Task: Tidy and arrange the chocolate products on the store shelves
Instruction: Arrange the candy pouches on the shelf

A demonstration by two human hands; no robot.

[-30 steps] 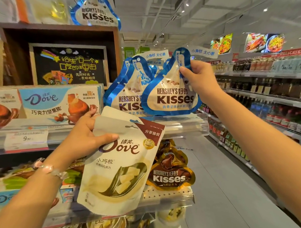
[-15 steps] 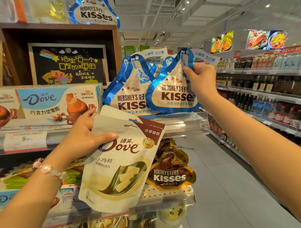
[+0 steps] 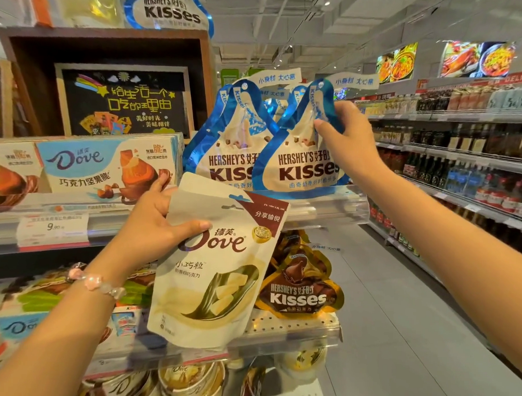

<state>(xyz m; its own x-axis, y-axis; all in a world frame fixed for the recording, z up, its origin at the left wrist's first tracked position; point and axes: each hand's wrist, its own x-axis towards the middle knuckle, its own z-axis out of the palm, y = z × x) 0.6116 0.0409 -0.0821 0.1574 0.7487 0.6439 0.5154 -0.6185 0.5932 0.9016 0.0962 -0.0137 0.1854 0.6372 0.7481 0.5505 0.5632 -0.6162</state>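
Our left hand (image 3: pixel 155 223) grips a cream-white plastic Dove pouch (image 3: pixel 213 270) by its upper left edge, thumb laid across the front over the brown logo, fingers curled behind; a beaded pink bracelet (image 3: pixel 95 282) circles that wrist. The pouch hangs upright in front of the shelf edge, covering part of a brown and gold teardrop-shaped Kisses bag (image 3: pixel 301 288) that stands on the perforated lower shelf (image 3: pixel 293 326). Our right hand (image 3: pixel 347 138) pinches the upper right edge of a blue and white teardrop-shaped Hershey's Kisses bag (image 3: pixel 302 157), thumb on the front, fingers wrapped behind. That bag stands at the front of the upper shelf (image 3: pixel 321 206), just beside and overlapping a second blue and white Kisses bag (image 3: pixel 226 149) to its left, with more of the same behind. Further left on that shelf lie pale blue cardboard Dove boxes (image 3: pixel 107 165), above a white price tag (image 3: pixel 53 226). Behind them a dark wooden frame holds a black chalkboard sign (image 3: pixel 124 104). Across the grey aisle floor (image 3: pixel 382 320), shelves of bottles (image 3: pixel 461 175) line the right side.
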